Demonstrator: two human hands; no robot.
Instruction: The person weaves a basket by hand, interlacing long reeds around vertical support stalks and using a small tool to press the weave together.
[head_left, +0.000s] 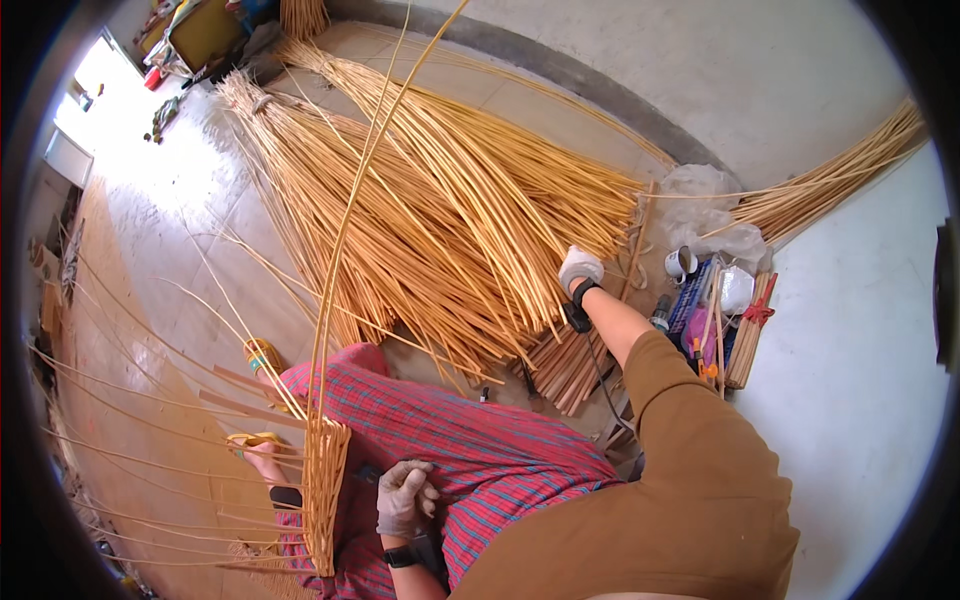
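Note:
My right hand, in a pale glove, reaches out to the cut ends of a large bundle of peeled wicker rods. Its fingers are bent in at the rods; what they grip is partly hidden. Over my lap my left hand, also gloved, has its fingers curled in, and no object shows in it. Beside it, against my legs, stands a partly woven wicker piece. Loose rods fan out from it to the left, and a few long ones rise past the top of the view. A red plaid cloth covers my lap.
A second bundle of rods leans at the far right. Below it sit a white mug, a blue basket and a tied bunch of sticks. Flat wooden strips and a dark cable lie near my right arm.

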